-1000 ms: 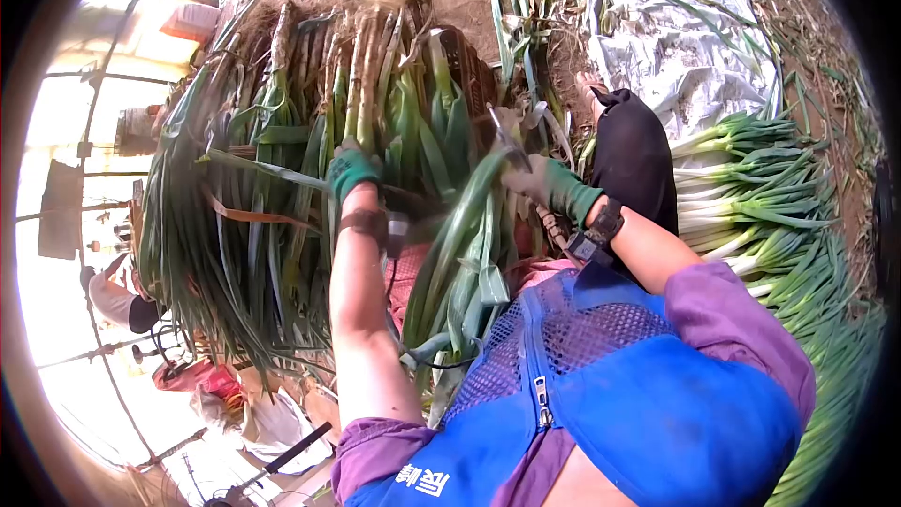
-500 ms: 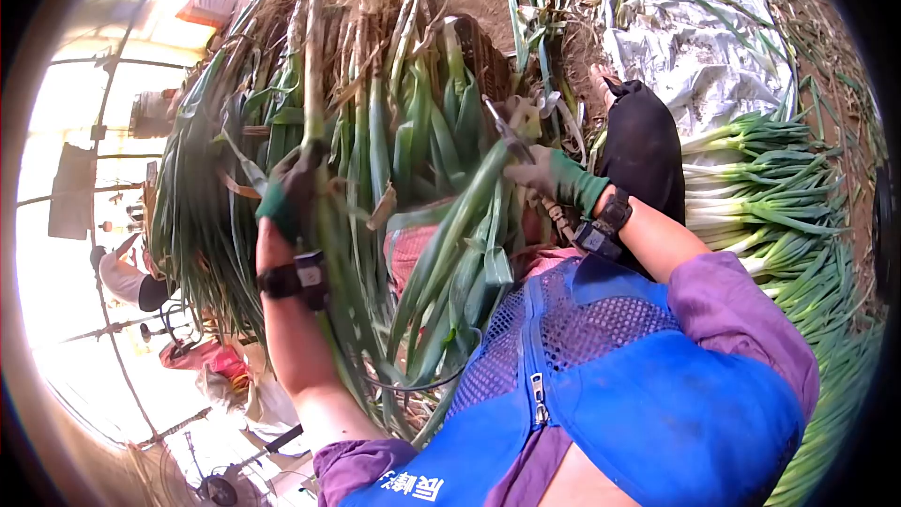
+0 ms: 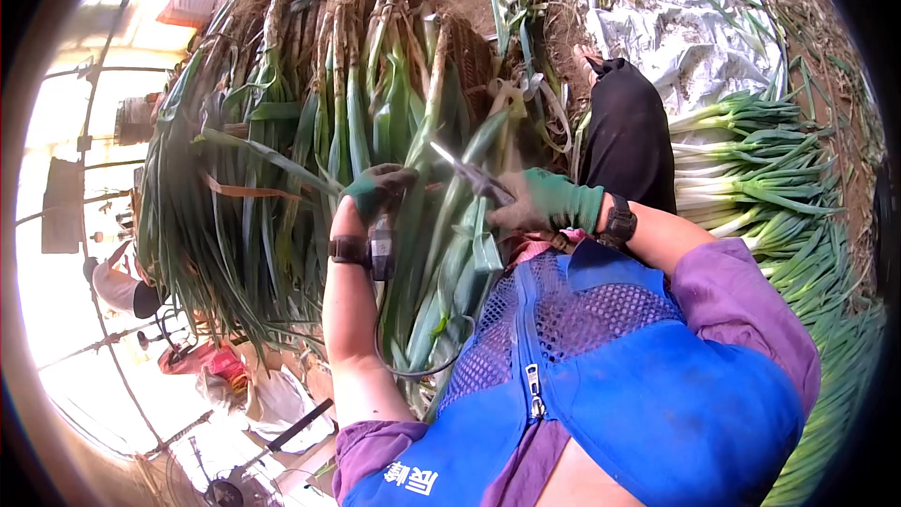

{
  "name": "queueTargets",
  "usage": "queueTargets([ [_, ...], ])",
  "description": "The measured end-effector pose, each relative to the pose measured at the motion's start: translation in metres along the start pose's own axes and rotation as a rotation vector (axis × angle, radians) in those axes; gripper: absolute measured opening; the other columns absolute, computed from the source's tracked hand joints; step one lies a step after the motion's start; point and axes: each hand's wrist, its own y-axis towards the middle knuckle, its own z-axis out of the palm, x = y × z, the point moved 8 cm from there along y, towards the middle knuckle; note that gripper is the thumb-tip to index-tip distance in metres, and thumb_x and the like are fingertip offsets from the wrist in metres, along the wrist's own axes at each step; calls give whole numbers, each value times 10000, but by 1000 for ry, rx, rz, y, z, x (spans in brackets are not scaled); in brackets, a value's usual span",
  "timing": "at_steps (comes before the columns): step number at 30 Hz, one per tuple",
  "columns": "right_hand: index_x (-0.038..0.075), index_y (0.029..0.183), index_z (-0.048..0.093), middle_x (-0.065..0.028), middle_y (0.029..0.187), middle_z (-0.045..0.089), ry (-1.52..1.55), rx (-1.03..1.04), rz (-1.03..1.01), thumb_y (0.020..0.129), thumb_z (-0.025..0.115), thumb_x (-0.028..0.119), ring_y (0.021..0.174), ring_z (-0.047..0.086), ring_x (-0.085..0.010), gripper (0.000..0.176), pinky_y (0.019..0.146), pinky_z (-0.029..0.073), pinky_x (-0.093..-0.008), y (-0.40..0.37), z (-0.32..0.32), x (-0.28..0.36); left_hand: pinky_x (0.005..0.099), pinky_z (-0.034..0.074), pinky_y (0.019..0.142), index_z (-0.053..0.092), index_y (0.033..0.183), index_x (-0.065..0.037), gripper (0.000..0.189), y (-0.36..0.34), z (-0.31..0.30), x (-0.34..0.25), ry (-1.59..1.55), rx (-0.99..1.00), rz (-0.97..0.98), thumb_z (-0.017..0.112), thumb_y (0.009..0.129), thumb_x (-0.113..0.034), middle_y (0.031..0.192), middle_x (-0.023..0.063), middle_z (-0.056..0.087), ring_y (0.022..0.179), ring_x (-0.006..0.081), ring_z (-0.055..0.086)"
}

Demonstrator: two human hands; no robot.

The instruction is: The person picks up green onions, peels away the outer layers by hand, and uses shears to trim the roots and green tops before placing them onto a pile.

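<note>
My left hand (image 3: pixel 380 188), in a green and dark glove, is closed around a long green onion (image 3: pixel 430 103). Its root end points up, and its green leaves hang below the hand. My right hand (image 3: pixel 540 199), gloved alike, grips what looks like an air blow gun (image 3: pixel 460 164), its slim metal nozzle pointing up and left towards the onion. Motion smears both hands a little. Beyond them stands a thick pile of uncleaned green onions (image 3: pixel 282 150), dry roots up and leaves drooping. More green leaves (image 3: pixel 450 282) lie across my lap.
Cleaned green onions (image 3: pixel 723 178) with white stems lie in a long row at the right. A white sheet (image 3: pixel 694 28) covers ground at the upper right. My dark-trousered leg (image 3: pixel 629 131) is between. A thin dark loop (image 3: pixel 418 374) hangs near my left forearm.
My left hand has moved right and nearer my body with the green onion. My right hand has come slightly left and lower, and the nozzle now tilts more sideways.
</note>
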Motion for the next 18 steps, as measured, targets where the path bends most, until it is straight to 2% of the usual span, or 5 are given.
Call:
queueTargets([
  [1, 5, 949, 616, -187, 839, 653, 75, 60, 111, 776, 673, 500, 837, 667, -282, 527, 756, 506, -400, -1, 0, -7, 272, 487, 667, 692, 1111, -32, 374, 0, -1, 1, 26, -33, 33, 758, 830, -269, 890, 30, 691, 739, 124, 609],
  [6, -9, 945, 628, -200, 864, 662, 202, 14, 165, 789, 651, 495, 846, 665, -300, 528, 764, 509, -400, 6, -5, -21, 329, 503, 792, 627, 1226, -39, 508, 15, -3, 6, 135, -122, 11, 761, 789, -261, 942, 92, 669, 920, 199, 628],
  [9, -21, 935, 626, -208, 891, 674, 115, -1, 84, 792, 647, 499, 845, 663, -313, 540, 770, 507, -394, -1, -4, -5, 413, 512, 839, 624, 1248, -105, 538, -10, 4, -46, 840, -592, 397, 774, 749, -236, 1091, 158, 645, 985, 293, 630],
  [12, -10, 905, 630, -199, 870, 672, 78, -1, 96, 793, 642, 511, 832, 662, -315, 533, 771, 505, -398, 5, -5, -4, 451, 495, 946, 573, 1293, -181, 625, -23, 36, -74, 1151, -535, 366, 799, 715, -249, 1289, 188, 555, 1129, 406, 579],
  [18, 2, 844, 638, -197, 824, 669, 175, -39, 137, 790, 642, 514, 813, 668, -325, 515, 767, 506, -409, 29, -14, -15, 424, 515, 909, 609, 1260, -73, 609, 22, 10, -28, 743, -446, 145, 782, 748, -356, 1143, 203, 679, 1042, 341, 660],
])
